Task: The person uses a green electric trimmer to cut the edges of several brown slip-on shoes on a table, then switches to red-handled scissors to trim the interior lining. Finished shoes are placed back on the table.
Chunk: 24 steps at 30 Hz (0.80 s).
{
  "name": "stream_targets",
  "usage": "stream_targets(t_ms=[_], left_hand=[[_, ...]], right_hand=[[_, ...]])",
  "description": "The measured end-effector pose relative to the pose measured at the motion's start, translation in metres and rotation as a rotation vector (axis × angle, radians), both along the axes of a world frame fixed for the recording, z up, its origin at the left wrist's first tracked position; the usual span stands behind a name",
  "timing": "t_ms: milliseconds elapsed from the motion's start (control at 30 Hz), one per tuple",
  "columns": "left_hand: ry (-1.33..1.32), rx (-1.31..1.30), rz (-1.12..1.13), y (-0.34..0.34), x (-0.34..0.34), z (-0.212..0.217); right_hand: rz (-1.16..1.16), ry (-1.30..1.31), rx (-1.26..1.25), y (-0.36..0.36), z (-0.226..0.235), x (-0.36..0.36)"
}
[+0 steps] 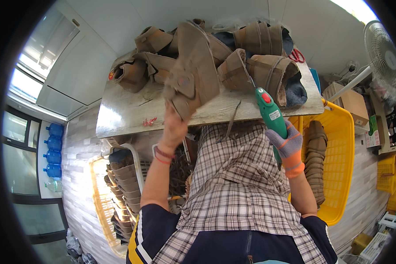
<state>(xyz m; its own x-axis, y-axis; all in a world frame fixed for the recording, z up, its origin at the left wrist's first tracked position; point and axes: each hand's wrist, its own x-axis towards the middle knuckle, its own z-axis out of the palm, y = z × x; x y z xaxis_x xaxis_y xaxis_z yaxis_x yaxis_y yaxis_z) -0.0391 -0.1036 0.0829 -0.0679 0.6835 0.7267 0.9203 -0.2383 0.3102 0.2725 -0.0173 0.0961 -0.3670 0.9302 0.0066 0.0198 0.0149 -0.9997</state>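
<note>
A grey wooden worktable [132, 112] was seen across the upper middle of the frame, its far half heaped with brown boot uppers [268, 66]. To the right of the frame a yellow plastic basket [343, 145] was set beside the table, with a stack of brown pieces [314, 163] standing in it. At lower left a white basket [134, 160] was filled with a row of similar stacked pieces. A white fan [385, 55] was placed at the upper right edge, and blue water bottles [53, 149] were lined up at far left.

One brown boot upper [192, 75] was held up above the table's near edge at centre frame, tilted, its lower end gripped by the bare left hand [174, 125], whose fingers were closed around it. A green electric hand tool [270, 115] with a red button was clasped in the right hand [288, 147], which was covered by a grey and orange glove; its thin tip was pointed up toward the piled uppers. Red scissors [297, 55] were left on the table's far right corner.
</note>
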Motion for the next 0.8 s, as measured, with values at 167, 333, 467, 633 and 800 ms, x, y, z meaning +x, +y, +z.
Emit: stream_targets(t_ms=[167, 333, 467, 633, 800], left_hand=[[0.08, 0.211, 0.305, 0.097, -0.084, 0.066], [-0.877, 0.254, 0.146, 0.148, -0.063, 0.014], [-1.78, -0.353, -0.114, 0.174, -0.008, -0.094], [-1.86, -0.372, -0.436, 0.182, 0.013, -0.066], [-1.801, -0.295, -0.544, 0.135, 0.0, -0.005]], right_hand=[[-0.04, -0.04, -0.081, -0.01, -0.011, 0.017], [-0.109, -0.089, -0.082, -0.016, -0.02, 0.035], [-0.133, -0.132, -0.069, -0.013, -0.026, 0.04], [-0.135, -0.12, -0.083, -0.011, -0.037, 0.042], [-0.145, -0.206, 0.05, -0.004, -0.046, 0.041]])
